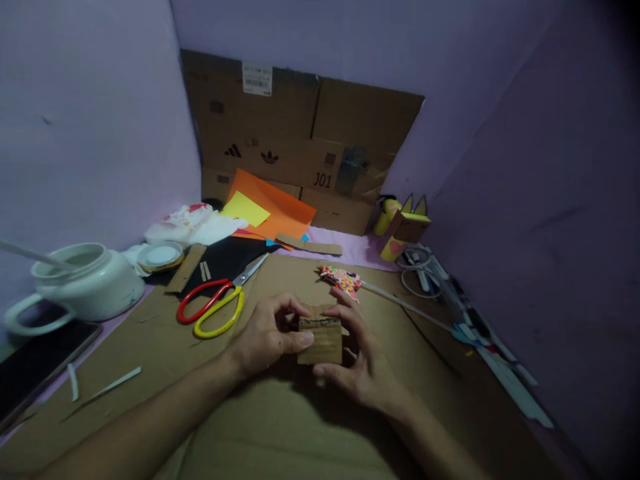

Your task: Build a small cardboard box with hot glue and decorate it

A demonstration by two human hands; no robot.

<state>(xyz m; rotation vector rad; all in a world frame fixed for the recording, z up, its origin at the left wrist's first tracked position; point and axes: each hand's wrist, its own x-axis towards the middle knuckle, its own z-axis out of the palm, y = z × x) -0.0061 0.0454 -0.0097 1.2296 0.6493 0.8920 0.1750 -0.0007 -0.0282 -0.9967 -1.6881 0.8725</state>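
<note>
Here, nearest the camera, both forearms reach in over a cardboard sheet (pixel 280 427) that covers the worktop. The left hand (pixel 267 339) and right hand (pixel 361 363) meet at the middle of the sheet, and between them is a small cardboard block (pixel 323 341). The left fingers are clamped on its left edge, thumb along the front face. The right fingers curl round its right side and far edge, thumb beneath the near corner. The block is held just above the sheet.

At the near left a dark phone (pixel 35 363) lies flat, with two white paper strips (pixel 117 382) just right of it. Farther left stands a white pot (pixel 87 285) with a stick in it. Scissors (pixel 220 300) with red and yellow handles lie left of the hands, blades pointing far right. Just beyond the right hand lies a patterned paper piece (pixel 343 279) on a thin stick that runs off to the right.

Farther back lie a black sheet (pixel 225 260), a round lid (pixel 160 255), orange paper (pixel 275 212) with yellow paper (pixel 245 209) on it, and a cardboard strip (pixel 310 245). At the far right a small eared cardboard figure (pixel 410 225) stands beside coiled cables (pixel 419 270). A flattened box (pixel 300 140) leans against the far wall.
</note>
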